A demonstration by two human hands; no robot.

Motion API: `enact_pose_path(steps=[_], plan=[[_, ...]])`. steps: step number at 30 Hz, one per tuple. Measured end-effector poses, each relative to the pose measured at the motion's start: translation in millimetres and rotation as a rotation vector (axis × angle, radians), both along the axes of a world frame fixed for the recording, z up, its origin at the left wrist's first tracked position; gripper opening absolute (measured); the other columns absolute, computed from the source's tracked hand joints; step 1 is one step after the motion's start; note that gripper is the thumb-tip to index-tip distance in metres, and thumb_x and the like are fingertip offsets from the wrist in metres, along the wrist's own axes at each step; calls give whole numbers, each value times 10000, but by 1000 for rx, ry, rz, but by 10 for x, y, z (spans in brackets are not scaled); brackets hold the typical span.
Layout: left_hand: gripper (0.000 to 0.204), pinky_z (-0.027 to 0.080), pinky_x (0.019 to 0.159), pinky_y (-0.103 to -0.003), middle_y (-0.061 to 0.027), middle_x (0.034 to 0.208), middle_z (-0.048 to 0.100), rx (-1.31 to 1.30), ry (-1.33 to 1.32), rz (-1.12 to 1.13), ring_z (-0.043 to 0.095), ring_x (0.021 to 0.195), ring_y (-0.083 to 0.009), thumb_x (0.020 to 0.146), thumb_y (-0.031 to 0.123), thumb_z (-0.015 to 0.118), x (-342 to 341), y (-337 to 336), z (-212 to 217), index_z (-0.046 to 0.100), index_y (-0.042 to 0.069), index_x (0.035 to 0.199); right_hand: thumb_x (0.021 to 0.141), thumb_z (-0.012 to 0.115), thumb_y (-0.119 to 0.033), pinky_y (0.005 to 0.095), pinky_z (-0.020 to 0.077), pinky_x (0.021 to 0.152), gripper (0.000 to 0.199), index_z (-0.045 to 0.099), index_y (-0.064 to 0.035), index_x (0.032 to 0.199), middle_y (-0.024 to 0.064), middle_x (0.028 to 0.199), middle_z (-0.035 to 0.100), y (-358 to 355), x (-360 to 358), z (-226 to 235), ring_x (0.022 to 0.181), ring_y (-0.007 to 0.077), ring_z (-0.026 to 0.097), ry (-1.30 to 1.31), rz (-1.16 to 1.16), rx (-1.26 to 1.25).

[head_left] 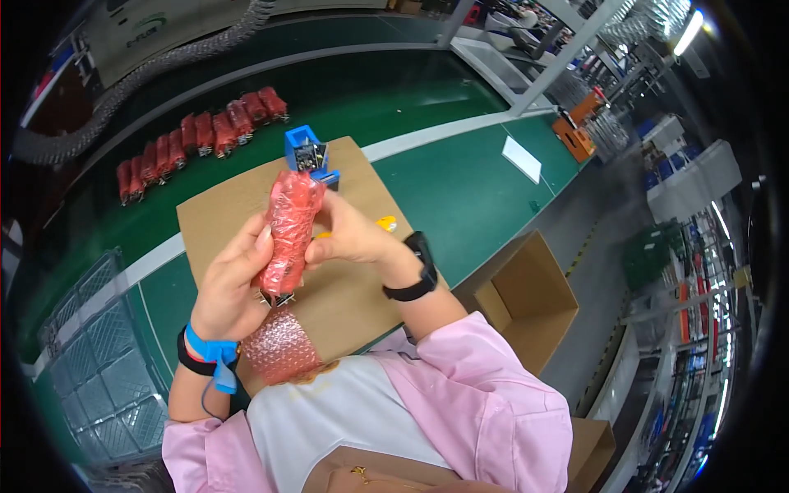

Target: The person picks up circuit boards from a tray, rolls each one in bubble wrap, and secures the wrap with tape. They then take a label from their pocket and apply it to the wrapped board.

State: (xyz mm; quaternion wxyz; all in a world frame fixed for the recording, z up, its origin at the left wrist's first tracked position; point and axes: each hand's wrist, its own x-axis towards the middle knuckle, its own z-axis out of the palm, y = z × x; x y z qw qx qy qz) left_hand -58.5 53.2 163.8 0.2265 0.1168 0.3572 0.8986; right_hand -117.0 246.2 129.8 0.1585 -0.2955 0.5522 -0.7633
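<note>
Between my hands is an oblong part wrapped in red bubble wrap [289, 226], tilted, with metal pins or contacts showing at its lower end. My left hand [234, 275] grips it from the left, thumb pressed on the wrap. From the right, my right hand [349, 230] closes on its upper side, fingers partly hidden behind it. Just beyond stands a blue tape dispenser [302, 141] on the cardboard sheet [222, 201]. Below my hands lies a loose stack of pink bubble wrap sheets [282, 345]. A small yellow object [386, 223] sits by my right wrist.
Several red-wrapped parts [204, 131] lie in a row on the green conveyor belt [362, 90]. At the left are clear plastic trays [103, 361]. An open cardboard box [526, 304] stands at the right, below the table edge. A white card [521, 158] lies at the far right.
</note>
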Motion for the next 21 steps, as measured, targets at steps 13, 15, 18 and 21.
enact_pose_path(steps=[13,15,18,21], plan=[[565,531,647,-271,-116,1043,582,-214,74,-246,639,801,-173,874,171,652,219,-249,-98,326,57,1321,640,786,-305,423,430,836,477,650,-59,1026,124,999,612,67,318,599,918,325,583,848,-154,597],[644,525,694,-269,-121,1054,564,-283,160,-253,629,874,-169,853,133,667,203,-245,-76,270,59,1356,638,791,-254,416,435,814,457,646,-57,1024,119,981,609,26,312,578,884,317,587,824,-170,631],[702,501,807,-286,-130,1115,544,-722,365,-72,594,1000,-189,804,50,643,151,-276,-20,235,54,1374,599,775,-95,372,454,798,460,635,-35,1033,125,974,610,-48,225,437,891,311,582,1001,-261,717],[735,445,940,-312,-137,1216,527,-805,545,24,533,1132,-210,788,73,633,118,-392,-193,233,47,1403,602,774,-69,422,390,908,526,599,-48,1097,119,1021,595,-202,149,418,987,325,552,994,-176,836]])
